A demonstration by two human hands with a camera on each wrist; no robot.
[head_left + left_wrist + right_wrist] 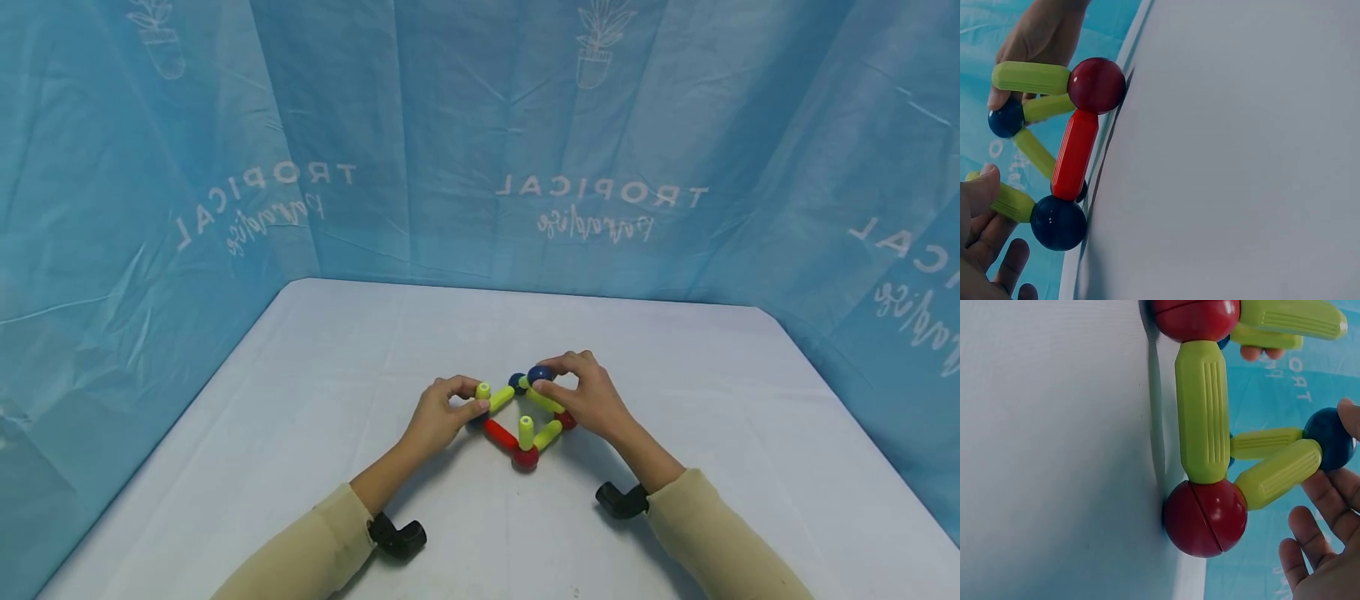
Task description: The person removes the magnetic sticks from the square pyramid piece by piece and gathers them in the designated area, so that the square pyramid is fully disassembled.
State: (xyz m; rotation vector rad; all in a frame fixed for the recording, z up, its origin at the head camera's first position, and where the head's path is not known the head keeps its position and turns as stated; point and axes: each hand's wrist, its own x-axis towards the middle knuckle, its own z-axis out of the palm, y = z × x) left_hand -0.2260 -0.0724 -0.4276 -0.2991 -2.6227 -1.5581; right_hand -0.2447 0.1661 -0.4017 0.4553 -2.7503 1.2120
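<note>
A frame of balls and sticks, like a magnetic building set, stands on the white table. At its left corner my left hand (441, 410) pinches a yellow-green stick (1013, 203) that rises from a dark blue ball (1058, 223). My right hand (592, 396) grips a raised blue ball (1330, 439) between thumb and fingers. Two slanting yellow-green sticks meet this ball, one coming from the right red ball (1205, 519). Another blue ball (517, 383) lies at the back. A red stick (500, 435) runs to the front red ball (525, 459), which bears an upright yellow-green stick (527, 433).
The white table (360, 350) extends around the frame. Blue printed curtains (465, 133) hang behind it and at both sides. A black wrist mount (397, 537) sticks out by the left sleeve, and another black mount (622, 500) by the right.
</note>
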